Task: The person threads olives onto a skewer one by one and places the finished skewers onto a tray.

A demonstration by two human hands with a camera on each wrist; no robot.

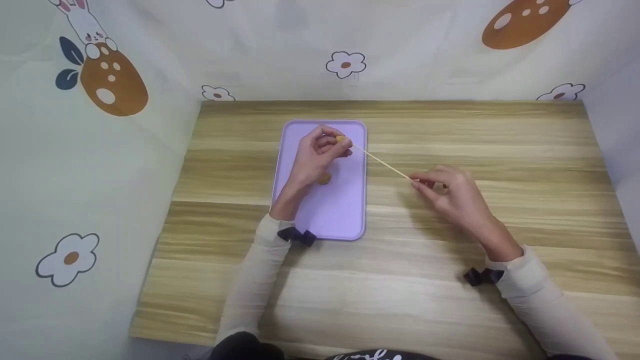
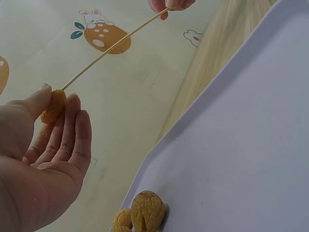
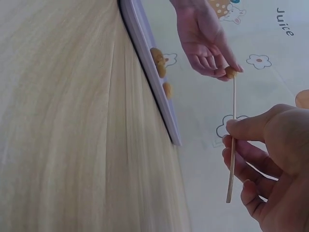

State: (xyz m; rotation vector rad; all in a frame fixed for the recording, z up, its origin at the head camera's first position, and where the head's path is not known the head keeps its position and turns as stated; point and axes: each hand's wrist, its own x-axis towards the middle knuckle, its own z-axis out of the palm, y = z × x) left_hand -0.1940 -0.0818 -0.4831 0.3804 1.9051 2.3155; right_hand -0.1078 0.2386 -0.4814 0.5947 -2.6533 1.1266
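Note:
My left hand (image 1: 314, 157) is raised over the lilac tray (image 1: 340, 215), pinching a small wrinkled golden-brown ball (image 2: 54, 107) between thumb and fingers. One end of a thin wooden skewer (image 1: 382, 162) meets this ball. To the right, my right hand (image 1: 452, 197) grips the skewer between thumb and fingertips; the right wrist view shows its blunt end (image 3: 230, 193) sticking out below the fingers. Several similar balls (image 2: 148, 211) lie on the tray, mostly hidden behind the left hand and wrist in the head view.
The tray sits on a wood-grain table (image 1: 425, 300), left of its middle. A pale printed curtain (image 1: 280, 60) rises along the table's back and sides. Black straps with small cameras (image 1: 297, 235) are on both wrists.

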